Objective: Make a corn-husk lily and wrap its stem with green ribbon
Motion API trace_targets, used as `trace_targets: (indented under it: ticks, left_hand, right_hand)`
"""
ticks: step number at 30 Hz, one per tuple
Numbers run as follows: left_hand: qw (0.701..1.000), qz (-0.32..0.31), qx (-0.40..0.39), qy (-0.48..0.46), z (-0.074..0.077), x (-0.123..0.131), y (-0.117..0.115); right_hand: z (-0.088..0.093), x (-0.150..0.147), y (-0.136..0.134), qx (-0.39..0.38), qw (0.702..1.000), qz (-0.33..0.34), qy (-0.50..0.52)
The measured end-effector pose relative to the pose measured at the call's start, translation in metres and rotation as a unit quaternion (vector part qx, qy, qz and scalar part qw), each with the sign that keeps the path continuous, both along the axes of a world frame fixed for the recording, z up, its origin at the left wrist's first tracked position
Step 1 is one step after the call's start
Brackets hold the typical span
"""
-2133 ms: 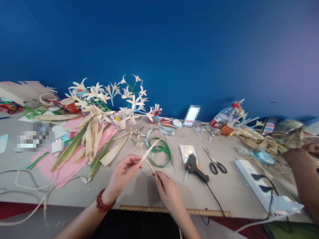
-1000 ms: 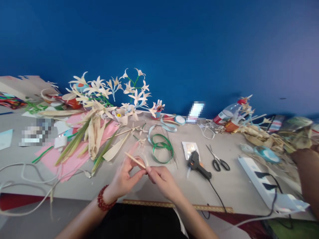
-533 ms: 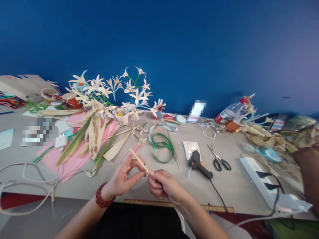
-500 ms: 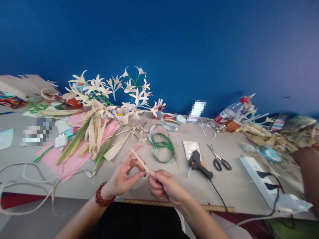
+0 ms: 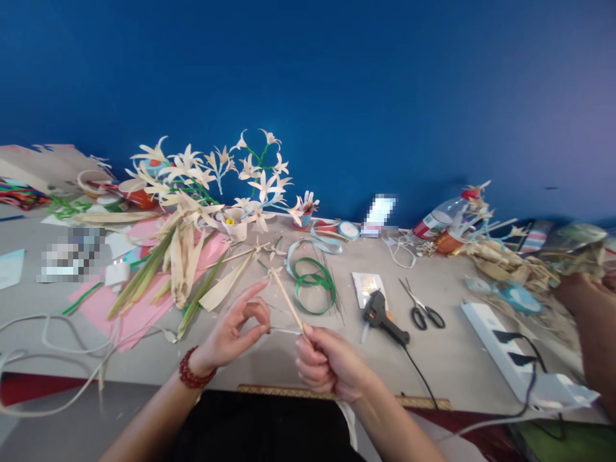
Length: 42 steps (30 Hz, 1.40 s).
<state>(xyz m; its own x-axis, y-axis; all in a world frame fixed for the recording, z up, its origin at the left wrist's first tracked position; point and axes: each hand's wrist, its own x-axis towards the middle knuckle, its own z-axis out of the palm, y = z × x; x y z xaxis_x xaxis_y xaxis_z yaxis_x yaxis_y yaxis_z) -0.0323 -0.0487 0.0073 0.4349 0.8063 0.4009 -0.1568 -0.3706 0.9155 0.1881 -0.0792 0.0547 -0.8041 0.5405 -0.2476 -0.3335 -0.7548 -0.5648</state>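
Note:
A thin, pale wooden stick [image 5: 289, 303] rises from the closed fist of my right hand [image 5: 330, 362], its tip leaning away and to the left. A fine whitish strand [image 5: 285, 330] runs between the hands. My left hand [image 5: 235, 330], with a red bead bracelet [image 5: 193, 369] at the wrist, pinches the strand's left end between thumb and finger. Beyond the hands lie a green ribbon loop [image 5: 315, 285] and small pale flowers. A glue gun [image 5: 385, 317] and black-handled scissors [image 5: 423, 308] rest to the right of my right hand.
Pale handmade flowers [image 5: 264, 186] and dried husks [image 5: 185, 269] crowd the left and back. A power strip [image 5: 500, 350] with cables lies right. Another person's arm [image 5: 580, 327] reaches in at the right edge. A plastic bottle [image 5: 440, 218] leans near the wall.
My right hand has moved right and slightly down with the stick, away from my left hand. The strand now shows stretched between them. The other person's arm reaches further in.

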Motion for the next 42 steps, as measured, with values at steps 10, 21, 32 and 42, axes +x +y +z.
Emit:
trace_targets:
  ticks: [10,21,32,42]
  left_hand:
    - [1.000,0.002,-0.022,0.006,-0.011,-0.003,0.003]
    - [0.987,0.082,-0.130,-0.041,-0.008,0.008,0.001]
    - [0.983,0.151,-0.100,0.022,-0.005,0.027,-0.012]
    - [0.985,0.017,-0.117,0.123,-0.006,0.036,-0.012]
  right_hand:
    - [-0.001,0.007,0.000,-0.014,0.998,0.017,0.064]
    - [-0.030,0.015,-0.004,0.392,0.709,-0.251,-0.529]
    - [-0.043,-0.010,-0.016,0.556,0.581,-0.253,-0.538]
    - [-0.038,-0.007,-0.014,0.563,0.602,-0.264,-0.500]
